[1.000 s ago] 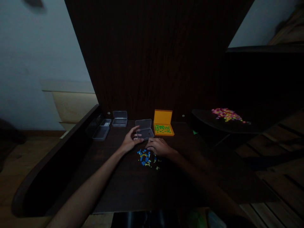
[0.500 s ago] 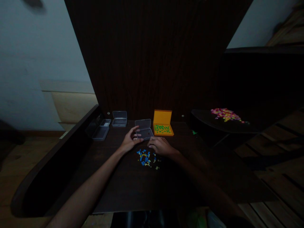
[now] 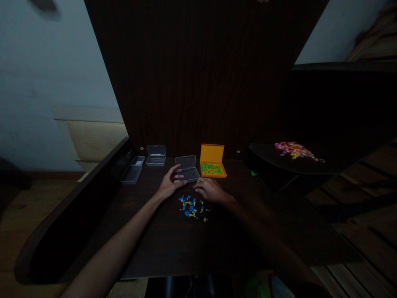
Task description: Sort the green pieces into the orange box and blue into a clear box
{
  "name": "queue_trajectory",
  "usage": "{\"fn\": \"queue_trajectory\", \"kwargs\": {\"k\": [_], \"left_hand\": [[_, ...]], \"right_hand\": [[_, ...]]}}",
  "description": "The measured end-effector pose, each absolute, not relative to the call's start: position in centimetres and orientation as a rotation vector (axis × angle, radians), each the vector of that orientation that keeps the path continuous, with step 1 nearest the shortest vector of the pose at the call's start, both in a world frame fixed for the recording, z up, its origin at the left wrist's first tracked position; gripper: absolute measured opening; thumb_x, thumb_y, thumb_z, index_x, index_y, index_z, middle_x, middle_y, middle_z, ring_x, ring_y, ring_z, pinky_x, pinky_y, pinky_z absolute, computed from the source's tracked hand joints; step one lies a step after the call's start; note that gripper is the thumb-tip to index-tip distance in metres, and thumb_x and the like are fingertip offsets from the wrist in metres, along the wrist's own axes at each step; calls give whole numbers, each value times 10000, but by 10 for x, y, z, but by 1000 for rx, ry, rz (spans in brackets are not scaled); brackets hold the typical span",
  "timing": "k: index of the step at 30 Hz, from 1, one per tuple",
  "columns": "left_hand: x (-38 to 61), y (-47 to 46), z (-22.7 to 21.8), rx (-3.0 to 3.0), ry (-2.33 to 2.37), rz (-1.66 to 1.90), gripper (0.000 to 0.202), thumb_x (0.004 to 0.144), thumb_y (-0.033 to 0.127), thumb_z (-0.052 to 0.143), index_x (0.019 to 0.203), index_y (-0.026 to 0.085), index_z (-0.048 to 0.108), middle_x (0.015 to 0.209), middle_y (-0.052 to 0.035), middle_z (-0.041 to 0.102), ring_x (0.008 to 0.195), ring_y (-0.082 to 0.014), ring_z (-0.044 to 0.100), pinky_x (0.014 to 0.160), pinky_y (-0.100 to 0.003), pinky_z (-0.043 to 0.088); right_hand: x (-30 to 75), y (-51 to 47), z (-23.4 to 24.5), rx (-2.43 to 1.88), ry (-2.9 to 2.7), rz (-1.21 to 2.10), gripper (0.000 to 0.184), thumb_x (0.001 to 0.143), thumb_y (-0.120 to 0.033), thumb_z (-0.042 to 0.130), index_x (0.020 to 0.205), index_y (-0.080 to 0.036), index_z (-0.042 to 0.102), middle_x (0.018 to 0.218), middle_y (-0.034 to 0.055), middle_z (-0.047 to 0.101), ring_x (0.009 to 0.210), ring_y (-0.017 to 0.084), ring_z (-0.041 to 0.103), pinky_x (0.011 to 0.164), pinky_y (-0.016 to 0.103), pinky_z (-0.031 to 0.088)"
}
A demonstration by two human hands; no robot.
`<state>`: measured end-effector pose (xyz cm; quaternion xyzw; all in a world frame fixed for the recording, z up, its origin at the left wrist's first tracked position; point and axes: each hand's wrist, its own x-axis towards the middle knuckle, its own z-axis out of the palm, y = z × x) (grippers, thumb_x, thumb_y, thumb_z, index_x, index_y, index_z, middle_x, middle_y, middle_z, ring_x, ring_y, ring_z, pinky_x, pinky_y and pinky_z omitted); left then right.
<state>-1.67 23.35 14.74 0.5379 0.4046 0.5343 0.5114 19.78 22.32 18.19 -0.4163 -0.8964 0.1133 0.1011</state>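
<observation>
Boxes stand open on the dark counter (image 3: 155, 248). One is an orange box (image 3: 212, 153) with its lid up and lots of little green bits (image 3: 212, 169) inside. Just to its left is the middle clear box (image 3: 187, 162), lid tipped up too, with a small dark speck (image 3: 193, 174) in it. Two more see-through ones sit farther left, the back clear box (image 3: 156, 156) and the side clear box (image 3: 132, 174); it is too dark to tell what they have inside.

The left hand (image 3: 169, 183) is spread in a wide curve and holds the middle clear box by its left end, thumb at the front edge. The right hand (image 3: 209, 190) has its fingers bunched close together by the front right corner of that box. I can't tell if they pinch anything. Blue and yellow pieces (image 3: 190, 207) lie in a loose pile on the counter, in front of the middle clear box and between the two arms.
</observation>
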Motion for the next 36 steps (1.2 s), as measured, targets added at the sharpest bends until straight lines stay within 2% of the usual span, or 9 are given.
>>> {"fn": "queue_trajectory", "kwargs": {"k": [6,14,23,36], "left_hand": [[-17,233,147,1281,984,1276,783,572,210,832,1280,235,500,1224,-94,542,948,-166,602,810,-325,536],[-17,233,149,1295,992,1278,769,577,204,830,1274,229,506,1209,-93,548,926,-159,604,816,-335,539],[-16,234,148,1287,1005,1268,784,568,197,825,1277,220,492,1230,-94,540,925,-143,595,779,-287,530],[-17,234,146,1301,997,1283,771,573,192,827,1274,220,509,1225,-100,549,915,-150,609,789,-304,539]], "right_hand": [[204,227,181,-1188,-2650,390,289,857,-180,607,1136,-210,679,1084,66,658,995,202,603,870,319,458],[198,225,180,-1194,-2643,360,270,874,-177,578,1115,-220,692,1060,69,665,978,203,606,856,320,460],[194,224,182,-1195,-2653,394,290,867,-182,595,1140,-212,686,1062,71,657,989,198,601,871,315,453],[189,223,184,-1168,-2683,390,271,857,-170,608,1105,-228,702,1074,61,661,1010,199,600,869,311,450]]}}
